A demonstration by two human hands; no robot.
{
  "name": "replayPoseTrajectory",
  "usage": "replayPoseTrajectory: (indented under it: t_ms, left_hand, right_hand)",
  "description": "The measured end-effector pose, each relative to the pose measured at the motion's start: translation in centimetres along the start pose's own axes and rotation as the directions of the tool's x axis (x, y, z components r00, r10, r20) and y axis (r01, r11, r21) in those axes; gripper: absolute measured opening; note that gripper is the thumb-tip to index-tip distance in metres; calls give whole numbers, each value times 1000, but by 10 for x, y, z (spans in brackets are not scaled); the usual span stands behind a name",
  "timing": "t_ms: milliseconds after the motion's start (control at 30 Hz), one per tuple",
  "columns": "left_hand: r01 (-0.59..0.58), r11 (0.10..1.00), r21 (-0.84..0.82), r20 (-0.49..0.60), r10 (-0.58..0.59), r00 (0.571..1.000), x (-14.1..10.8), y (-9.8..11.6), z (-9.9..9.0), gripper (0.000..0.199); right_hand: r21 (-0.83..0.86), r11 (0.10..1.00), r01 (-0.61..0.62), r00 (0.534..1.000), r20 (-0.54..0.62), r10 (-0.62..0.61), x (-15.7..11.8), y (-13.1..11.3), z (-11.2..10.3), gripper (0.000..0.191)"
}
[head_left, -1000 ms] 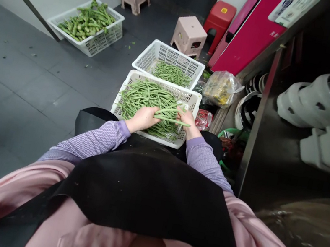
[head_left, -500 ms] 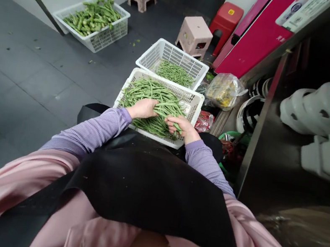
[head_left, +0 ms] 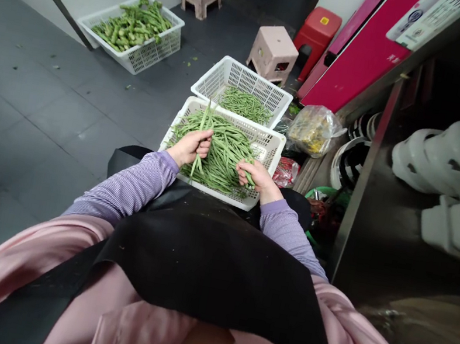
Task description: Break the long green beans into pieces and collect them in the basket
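A white plastic basket [head_left: 276,157] lies in front of me, heaped with long green beans [head_left: 229,151]. Over its left part, my left hand [head_left: 193,146] is closed around a few beans that stick up above the fist and hang below it. At the basket's right side, my right hand [head_left: 255,175] is closed on several beans, whose ends show by the fingers. The two hands are apart, with the bean heap between them. Just beyond, a second white basket [head_left: 211,77] holds a smaller pile of green beans [head_left: 246,105].
Farther left, a white basket [head_left: 155,55] holds thick green vegetables. Pink stools [head_left: 275,49] and a red stool [head_left: 318,33] stand beyond. At right are a bag of yellow items [head_left: 314,130], a red bag [head_left: 286,172] and a metal shelf [head_left: 353,217] with white dishes.
My left hand has moved left, away from my right hand, and turned so its beans point upward. My right hand has hardly moved. The view has shifted slightly.
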State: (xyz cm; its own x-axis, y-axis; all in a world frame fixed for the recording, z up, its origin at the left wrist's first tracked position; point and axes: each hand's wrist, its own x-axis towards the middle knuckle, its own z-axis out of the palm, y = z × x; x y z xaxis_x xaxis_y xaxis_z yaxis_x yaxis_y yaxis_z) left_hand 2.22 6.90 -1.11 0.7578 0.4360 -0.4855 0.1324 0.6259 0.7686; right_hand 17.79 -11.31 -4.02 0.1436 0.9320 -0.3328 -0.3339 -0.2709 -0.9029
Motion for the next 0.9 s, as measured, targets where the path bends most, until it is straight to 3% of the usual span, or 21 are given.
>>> replayPoseTrajectory:
  t_ms: [167, 333, 467, 567, 667, 767, 833, 900]
  left_hand:
    - [-10, 997, -72, -35, 8, 999, 0, 4, 2, 43]
    - [12, 997, 74, -53, -8, 999, -1, 4, 4, 36]
    - [-58, 982, 180, -71, 72, 995, 1, 3, 6, 36]
    - [-124, 962, 244, -96, 151, 984, 0, -1, 6, 34]
    - [-226, 894, 387, -131, 296, 946, -7, -10, 12, 32]
    - [-322, 754, 573, -99, 453, 886, -23, -20, 27, 31]
    - [-329, 730, 598, -30, 431, 902, -32, -24, 38, 29]
    - [-268, 796, 542, 31, 300, 953, -35, -26, 47, 27]
  right_hand:
    - [25, 1000, -9, 998, 57, 8, -2, 2, -3, 34]
    - [5, 1000, 11, 995, 98, -11, -3, 4, -4, 39]
    - [12, 1000, -11, 997, 79, 10, -4, 4, -1, 36]
    - [72, 997, 11, 1000, 7, -11, -2, 6, 1, 34]
    - [142, 989, 31, 988, -155, -9, 5, 9, 2, 32]
    - [233, 971, 50, 918, -394, 47, 14, 12, -2, 33]
    - [306, 950, 63, 868, -486, 99, 18, 13, -4, 36]
    - [362, 932, 1, 879, -444, 172, 19, 11, -3, 37]
